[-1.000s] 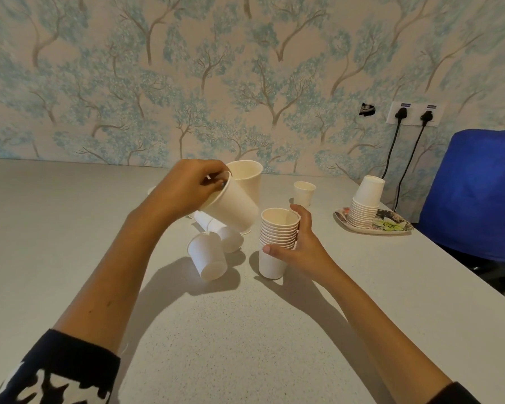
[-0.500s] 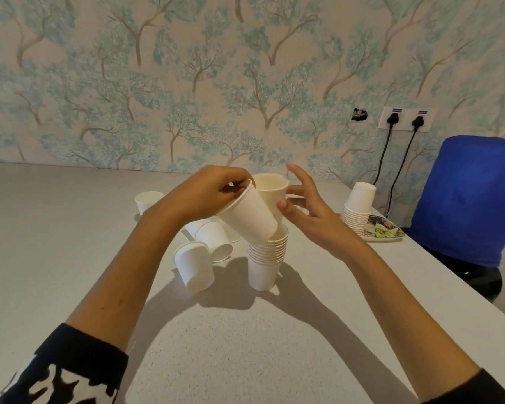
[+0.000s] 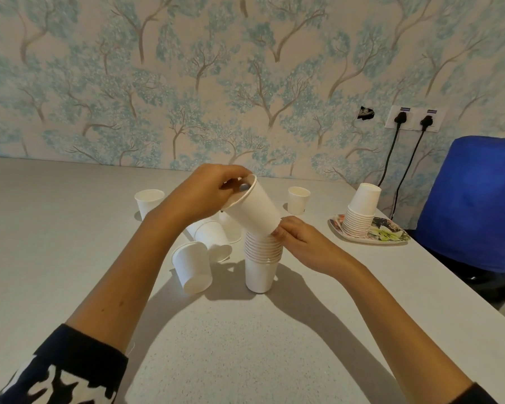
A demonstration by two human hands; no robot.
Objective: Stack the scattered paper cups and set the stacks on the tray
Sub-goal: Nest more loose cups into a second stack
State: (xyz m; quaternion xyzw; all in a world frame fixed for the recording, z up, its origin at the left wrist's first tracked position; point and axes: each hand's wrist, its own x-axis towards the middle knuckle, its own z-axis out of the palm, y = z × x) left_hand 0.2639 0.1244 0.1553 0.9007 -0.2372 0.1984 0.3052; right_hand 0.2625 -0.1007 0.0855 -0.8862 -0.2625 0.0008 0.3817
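The left hand (image 3: pixel 204 193) is gripping a tilted paper cup (image 3: pixel 252 209) by its rim, fingers curled over the edge and partly hiding the mouth, while the right hand (image 3: pixel 301 243) is pinching the cup's base just above the stack (image 3: pixel 261 258) standing on the desk (image 3: pixel 274 345). Behind the stack, loose cups (image 3: pixel 191 266) are lying tumbled, the farthest ones hidden by the left wrist. To the stack's right, the tray (image 3: pixel 391 239) is carrying a second stack (image 3: pixel 360 212), its far edge blocked from view.

Single head view: looks forward-down, close over table (image 3: pixel 70 258), wall behind, wide angle.
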